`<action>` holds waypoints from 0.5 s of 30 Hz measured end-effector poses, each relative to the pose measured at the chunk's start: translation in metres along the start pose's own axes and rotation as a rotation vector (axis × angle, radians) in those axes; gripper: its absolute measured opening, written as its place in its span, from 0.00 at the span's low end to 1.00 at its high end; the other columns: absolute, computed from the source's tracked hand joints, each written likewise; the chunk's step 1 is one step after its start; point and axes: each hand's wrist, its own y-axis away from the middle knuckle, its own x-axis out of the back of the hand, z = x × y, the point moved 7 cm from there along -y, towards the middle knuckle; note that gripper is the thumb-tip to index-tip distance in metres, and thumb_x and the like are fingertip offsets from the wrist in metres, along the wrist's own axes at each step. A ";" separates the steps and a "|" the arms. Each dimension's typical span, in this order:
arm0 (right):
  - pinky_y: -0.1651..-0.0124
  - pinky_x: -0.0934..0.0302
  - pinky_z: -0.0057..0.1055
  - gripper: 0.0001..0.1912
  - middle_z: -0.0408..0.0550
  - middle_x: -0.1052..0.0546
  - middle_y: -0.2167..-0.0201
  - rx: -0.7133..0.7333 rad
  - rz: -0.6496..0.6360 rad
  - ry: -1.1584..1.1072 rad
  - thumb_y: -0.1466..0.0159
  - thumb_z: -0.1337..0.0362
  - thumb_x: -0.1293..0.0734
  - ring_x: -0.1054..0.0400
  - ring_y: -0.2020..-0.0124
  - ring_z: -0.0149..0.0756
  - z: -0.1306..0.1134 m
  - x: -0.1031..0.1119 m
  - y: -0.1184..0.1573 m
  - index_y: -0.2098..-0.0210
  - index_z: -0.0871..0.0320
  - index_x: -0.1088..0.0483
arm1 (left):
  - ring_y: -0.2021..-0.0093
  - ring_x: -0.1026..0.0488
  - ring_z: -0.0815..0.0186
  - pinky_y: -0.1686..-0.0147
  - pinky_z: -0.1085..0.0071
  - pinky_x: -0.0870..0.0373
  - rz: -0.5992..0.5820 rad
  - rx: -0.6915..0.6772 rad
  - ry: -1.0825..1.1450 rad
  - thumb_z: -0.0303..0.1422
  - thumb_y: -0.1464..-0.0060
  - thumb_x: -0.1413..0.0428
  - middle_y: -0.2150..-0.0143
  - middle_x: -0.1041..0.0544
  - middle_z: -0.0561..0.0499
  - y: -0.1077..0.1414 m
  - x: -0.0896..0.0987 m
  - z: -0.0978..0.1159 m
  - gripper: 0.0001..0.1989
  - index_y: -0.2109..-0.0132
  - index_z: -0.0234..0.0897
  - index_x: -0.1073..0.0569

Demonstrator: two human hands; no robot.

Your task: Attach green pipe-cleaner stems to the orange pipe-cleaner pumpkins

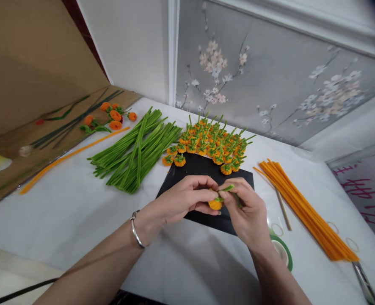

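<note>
Under a blossom-painted wall panel (260,72) stands my white bench (89,220). Left to right: green fuzzy stems (152,156), then my left grip (190,197), fingers curled nearly closed around a small orange pumpkin (215,205) over a black mat (203,167); my right grip (249,207) pinches its green stalk (228,187) (fiddly from this distance). Tugging too hard could loosen the stalk; a careless right wrist could knock the tape roll (289,258).
</note>
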 end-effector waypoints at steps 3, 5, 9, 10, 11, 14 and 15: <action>0.63 0.37 0.30 0.06 0.46 0.27 0.65 -0.002 -0.016 0.015 0.36 0.68 0.36 0.31 0.63 0.34 0.000 -0.001 0.001 0.69 0.55 0.29 | 0.71 0.29 0.72 0.66 0.72 0.28 0.048 -0.047 -0.056 0.27 0.53 0.40 0.71 0.28 0.52 -0.003 0.005 0.001 0.04 0.67 0.31 0.25; 0.65 0.37 0.29 0.04 0.46 0.27 0.66 -0.030 0.015 0.049 0.37 0.67 0.34 0.31 0.65 0.34 0.002 0.001 0.001 0.69 0.56 0.29 | 0.71 0.30 0.73 0.69 0.74 0.31 0.095 -0.157 -0.156 0.25 0.55 0.41 0.70 0.28 0.52 -0.004 0.008 0.007 0.01 0.71 0.31 0.26; 0.69 0.40 0.28 0.05 0.45 0.28 0.70 -0.108 0.049 0.094 0.38 0.64 0.33 0.34 0.70 0.32 0.009 0.004 0.001 0.70 0.56 0.28 | 0.68 0.31 0.72 0.69 0.74 0.33 0.221 -0.440 -0.467 0.23 0.55 0.42 0.66 0.29 0.51 0.001 0.009 0.024 0.03 0.74 0.32 0.26; 0.69 0.40 0.28 0.05 0.45 0.28 0.70 -0.126 0.026 0.083 0.37 0.63 0.33 0.34 0.71 0.32 0.010 0.004 0.001 0.69 0.56 0.27 | 0.67 0.30 0.71 0.68 0.74 0.33 0.248 -0.487 -0.528 0.23 0.54 0.42 0.65 0.28 0.50 0.003 0.009 0.026 0.04 0.74 0.32 0.26; 0.69 0.41 0.28 0.06 0.45 0.28 0.70 -0.143 -0.008 0.066 0.36 0.63 0.34 0.34 0.71 0.32 0.012 0.003 0.000 0.69 0.57 0.27 | 0.66 0.30 0.70 0.68 0.73 0.33 0.269 -0.523 -0.576 0.24 0.53 0.42 0.65 0.28 0.50 0.004 0.008 0.027 0.04 0.74 0.33 0.26; 0.69 0.42 0.28 0.08 0.46 0.28 0.68 -0.175 -0.104 0.018 0.35 0.63 0.36 0.35 0.70 0.32 0.014 0.000 -0.001 0.69 0.58 0.28 | 0.64 0.29 0.69 0.67 0.73 0.32 0.304 -0.574 -0.662 0.24 0.51 0.43 0.64 0.28 0.50 0.005 0.008 0.026 0.04 0.72 0.34 0.25; 0.70 0.42 0.27 0.08 0.46 0.28 0.68 -0.181 -0.125 0.009 0.35 0.63 0.36 0.35 0.70 0.32 0.014 0.000 -0.002 0.69 0.58 0.29 | 0.64 0.29 0.69 0.67 0.73 0.32 0.310 -0.580 -0.678 0.24 0.51 0.43 0.64 0.28 0.50 0.005 0.008 0.025 0.04 0.71 0.34 0.25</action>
